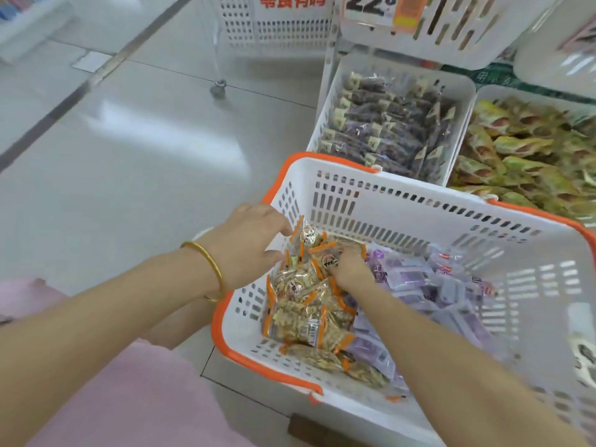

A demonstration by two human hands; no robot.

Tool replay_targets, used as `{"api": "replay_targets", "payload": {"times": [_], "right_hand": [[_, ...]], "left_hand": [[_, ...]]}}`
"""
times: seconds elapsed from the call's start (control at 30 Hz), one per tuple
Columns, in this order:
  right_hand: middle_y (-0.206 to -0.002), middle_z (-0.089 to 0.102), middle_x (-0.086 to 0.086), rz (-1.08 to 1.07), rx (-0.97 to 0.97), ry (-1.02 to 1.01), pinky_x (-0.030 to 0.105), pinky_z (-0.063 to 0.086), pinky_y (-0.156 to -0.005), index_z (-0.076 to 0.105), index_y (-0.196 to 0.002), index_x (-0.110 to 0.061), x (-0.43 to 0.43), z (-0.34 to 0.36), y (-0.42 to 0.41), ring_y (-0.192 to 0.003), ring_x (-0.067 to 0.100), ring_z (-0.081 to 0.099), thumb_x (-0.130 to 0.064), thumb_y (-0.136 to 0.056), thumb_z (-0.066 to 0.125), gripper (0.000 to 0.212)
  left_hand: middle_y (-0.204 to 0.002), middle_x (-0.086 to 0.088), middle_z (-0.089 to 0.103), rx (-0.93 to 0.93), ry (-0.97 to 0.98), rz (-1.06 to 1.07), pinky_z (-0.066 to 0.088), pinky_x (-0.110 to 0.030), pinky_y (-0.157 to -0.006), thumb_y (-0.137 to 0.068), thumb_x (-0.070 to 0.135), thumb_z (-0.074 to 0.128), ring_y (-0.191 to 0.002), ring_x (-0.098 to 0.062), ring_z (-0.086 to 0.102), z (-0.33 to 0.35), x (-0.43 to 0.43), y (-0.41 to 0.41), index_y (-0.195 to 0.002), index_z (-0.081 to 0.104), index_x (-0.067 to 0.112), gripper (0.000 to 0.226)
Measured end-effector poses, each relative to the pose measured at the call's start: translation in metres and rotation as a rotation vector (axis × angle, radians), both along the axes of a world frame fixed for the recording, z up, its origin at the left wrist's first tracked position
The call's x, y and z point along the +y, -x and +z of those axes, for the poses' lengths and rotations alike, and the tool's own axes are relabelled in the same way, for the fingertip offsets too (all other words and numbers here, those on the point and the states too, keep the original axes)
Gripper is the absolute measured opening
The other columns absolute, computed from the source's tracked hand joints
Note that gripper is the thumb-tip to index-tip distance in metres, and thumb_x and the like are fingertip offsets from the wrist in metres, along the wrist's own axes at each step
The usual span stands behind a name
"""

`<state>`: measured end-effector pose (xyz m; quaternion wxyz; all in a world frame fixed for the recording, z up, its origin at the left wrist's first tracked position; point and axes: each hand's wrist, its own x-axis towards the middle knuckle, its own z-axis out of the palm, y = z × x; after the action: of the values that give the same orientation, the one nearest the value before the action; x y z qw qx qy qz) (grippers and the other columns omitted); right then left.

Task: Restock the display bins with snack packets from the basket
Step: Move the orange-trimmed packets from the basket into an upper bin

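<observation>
A white basket with an orange rim (403, 204) stands on the floor in front of me. Inside lie several orange-edged snack packets (300, 317) at the left and several purple packets (416, 282) at the right. My left hand (248, 243), a gold bangle on its wrist, reaches over the basket's left wall and its fingers pinch orange-edged packets at the top of the pile. My right hand (350, 269) is down in the basket, fingers curled round orange-edged packets. Beyond the basket stand a display bin of dark packets (335, 101) and a display bin of green-yellow packets (503, 95).
More white bins (451, 43) with a price sign hang above the two display bins. A wheeled white rack (274, 30) stands on the pale floor at the back. My pink-clad lap (129, 398) fills the lower left.
</observation>
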<state>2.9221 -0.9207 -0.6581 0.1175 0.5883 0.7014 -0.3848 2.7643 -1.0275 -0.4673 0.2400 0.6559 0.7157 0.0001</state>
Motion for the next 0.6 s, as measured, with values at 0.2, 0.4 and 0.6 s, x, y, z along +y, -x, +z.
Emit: {"api": "replay_targets", "payload": {"times": [0.2, 0.4, 0.6], "right_hand": [[-0.053, 0.044, -0.001, -0.047, 0.109, -0.013, 0.022, 0.031, -0.044, 0.043, -0.054, -0.012, 0.018, -0.004, 0.011, -0.048, 0.010, 0.043, -0.015, -0.086, 0.067, 0.040], [-0.080, 0.049, 0.002, 0.172, 0.258, -0.088, 0.029, 0.035, -0.062, 0.051, -0.079, -0.011, 0.052, 0.007, 0.042, -0.078, 0.020, 0.048, -0.016, -0.088, 0.064, 0.017], [-0.088, 0.059, -0.004, 0.194, 0.396, 0.197, 0.029, 0.043, -0.075, 0.059, -0.096, -0.023, 0.068, -0.008, 0.036, -0.083, 0.016, 0.055, -0.021, -0.085, 0.068, 0.014]], "left_hand": [[-0.135, 0.006, 0.039, -0.063, -0.003, 0.025, 0.025, -0.029, -0.108, -0.093, 0.024, 0.051, -0.132, -0.017, 0.025, -0.002, -0.002, -0.002, -0.125, 0.047, 0.027, 0.032], [-0.134, 0.006, 0.039, -0.088, 0.075, 0.090, 0.025, -0.027, -0.106, -0.093, 0.026, 0.050, -0.128, -0.016, 0.027, -0.009, -0.007, 0.000, -0.127, 0.046, 0.028, 0.034], [-0.134, 0.010, 0.038, -0.112, 0.086, 0.100, 0.025, -0.024, -0.105, -0.094, 0.029, 0.049, -0.129, -0.011, 0.027, -0.014, -0.005, 0.002, -0.127, 0.045, 0.030, 0.034]]}}
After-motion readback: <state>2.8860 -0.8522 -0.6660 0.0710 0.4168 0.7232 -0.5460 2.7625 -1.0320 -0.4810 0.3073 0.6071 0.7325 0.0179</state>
